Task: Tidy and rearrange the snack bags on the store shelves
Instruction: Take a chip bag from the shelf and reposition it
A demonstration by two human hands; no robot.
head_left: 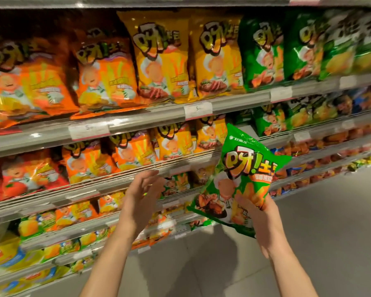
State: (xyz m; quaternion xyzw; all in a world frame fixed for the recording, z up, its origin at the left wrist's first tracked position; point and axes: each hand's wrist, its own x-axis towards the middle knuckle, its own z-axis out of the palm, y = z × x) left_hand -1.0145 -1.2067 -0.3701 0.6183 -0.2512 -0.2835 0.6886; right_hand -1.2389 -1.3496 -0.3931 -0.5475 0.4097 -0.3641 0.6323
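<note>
A green snack bag (pixel 245 176) stands upright in the air in front of the shelves. My right hand (pixel 260 213) grips its lower right corner from below, fingers curled round the edge. To the left of the bag, my left hand (pixel 142 194) is raised with relaxed, spread fingers and holds nothing. It hovers just in front of a middle shelf rail. Matching green bags (pixel 263 50) stand on the top shelf at the right, beside yellow bags (pixel 161 58) and orange bags (pixel 103 76).
Several shelves (pixel 137 118) run from left to right, packed with orange, yellow and green snack bags, with white price tags (pixel 198 110) on the rails. Lower rows hold smaller mixed packets. A grey tiled floor (pixel 319 243) lies below at the right.
</note>
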